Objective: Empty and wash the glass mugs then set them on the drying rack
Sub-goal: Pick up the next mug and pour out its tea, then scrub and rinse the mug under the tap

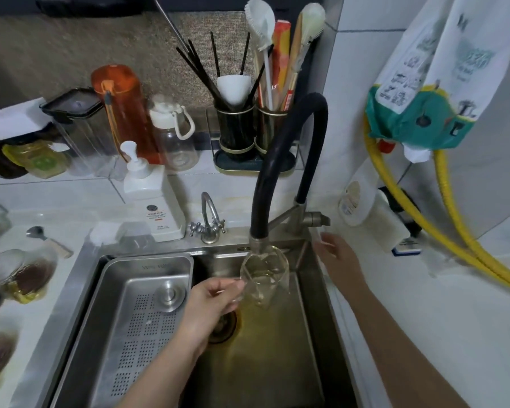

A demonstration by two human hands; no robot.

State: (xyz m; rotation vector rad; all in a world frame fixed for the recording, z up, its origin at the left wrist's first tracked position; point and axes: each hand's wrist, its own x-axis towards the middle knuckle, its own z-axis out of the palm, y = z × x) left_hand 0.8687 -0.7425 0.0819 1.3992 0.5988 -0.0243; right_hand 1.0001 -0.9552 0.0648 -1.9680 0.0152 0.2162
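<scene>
Glass mug (264,275) in left hand (211,301)

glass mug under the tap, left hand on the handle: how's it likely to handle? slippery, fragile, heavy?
Probably slippery: the glass mug sits right under the faucet nozzle and looks wet. Likely fragile: thin clear glass over a steel sink. Probably getting heavier and tip-prone, since the left hand holds only the handle side and some liquid appears inside.

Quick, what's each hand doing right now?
Left hand: holding the glass mug under the faucet.
Right hand: open, holding nothing, reaching toward the faucet handle.
</scene>
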